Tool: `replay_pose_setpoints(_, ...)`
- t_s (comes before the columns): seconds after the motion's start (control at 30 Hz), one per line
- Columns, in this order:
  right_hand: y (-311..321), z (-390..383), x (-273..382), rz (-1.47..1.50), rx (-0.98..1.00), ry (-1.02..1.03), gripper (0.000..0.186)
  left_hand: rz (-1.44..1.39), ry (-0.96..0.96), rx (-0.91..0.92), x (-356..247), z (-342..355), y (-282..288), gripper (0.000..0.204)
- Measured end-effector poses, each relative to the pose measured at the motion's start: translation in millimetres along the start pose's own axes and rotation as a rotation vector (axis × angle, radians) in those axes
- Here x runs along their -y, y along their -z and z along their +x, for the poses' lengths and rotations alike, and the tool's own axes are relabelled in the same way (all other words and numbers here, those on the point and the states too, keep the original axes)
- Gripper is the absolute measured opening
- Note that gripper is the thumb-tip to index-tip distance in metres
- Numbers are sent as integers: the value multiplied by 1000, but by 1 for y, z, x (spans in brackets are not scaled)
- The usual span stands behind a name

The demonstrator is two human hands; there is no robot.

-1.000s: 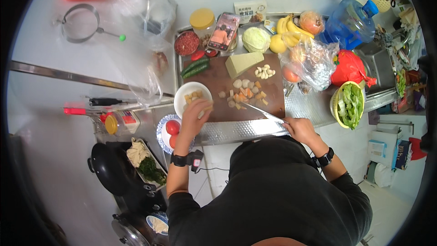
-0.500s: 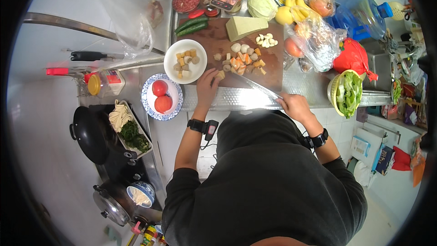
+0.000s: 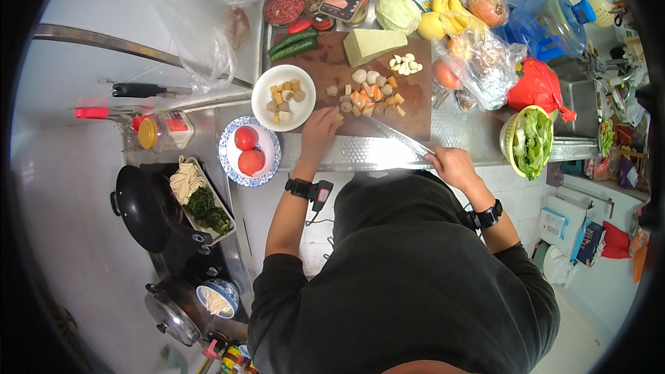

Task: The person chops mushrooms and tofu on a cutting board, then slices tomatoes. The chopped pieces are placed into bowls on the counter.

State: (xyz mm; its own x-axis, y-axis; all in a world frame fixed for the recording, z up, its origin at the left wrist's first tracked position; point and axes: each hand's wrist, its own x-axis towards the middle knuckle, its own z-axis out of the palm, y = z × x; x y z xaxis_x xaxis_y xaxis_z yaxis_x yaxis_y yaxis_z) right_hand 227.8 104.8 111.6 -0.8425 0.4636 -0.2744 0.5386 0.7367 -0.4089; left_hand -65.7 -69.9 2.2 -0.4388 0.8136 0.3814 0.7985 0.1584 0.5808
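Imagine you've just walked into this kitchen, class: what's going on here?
The person's right hand holds a kitchen knife slanting across the near edge of the cutting board, its tip beside a cluster of cut pieces. The left hand has its fingertips at a yellowish chunk near the white bowl, which already holds other chunks. Garlic cloves and cucumbers lie farther back.

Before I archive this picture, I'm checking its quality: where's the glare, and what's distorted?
Head view: white glare on the metal counter edge, near the knife; head view: the metal rail at upper left looks bowed, and the picture's corners are black.
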Motion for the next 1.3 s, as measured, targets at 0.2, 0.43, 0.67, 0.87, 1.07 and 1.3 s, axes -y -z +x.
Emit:
replay_pose_setpoints(0.2,-2,1,-1,21,-18,13,25,43,141,-10,-14,0,-6,41)
replay_pose_setpoints(0.43,2,5,9,57,-21,-12,25,-10,289,-184,-16,-14,-25,34)
replay_pose_setpoints(0.67,6,22,35,74,-9,16,22,-61,204,-347,-22,-22,-30,30)
replay_pose_setpoints(0.87,3,32,56,55,-35,103,18,-126,160,-295,-14,-24,-28,19)
replay_pose_setpoints(1.07,-1,33,63,4,-34,125,14,-77,82,-266,-9,-20,-27,11)
replay_pose_setpoints(1.3,-2,35,68,-66,37,98,13,-69,17,-195,-10,-17,-21,18)
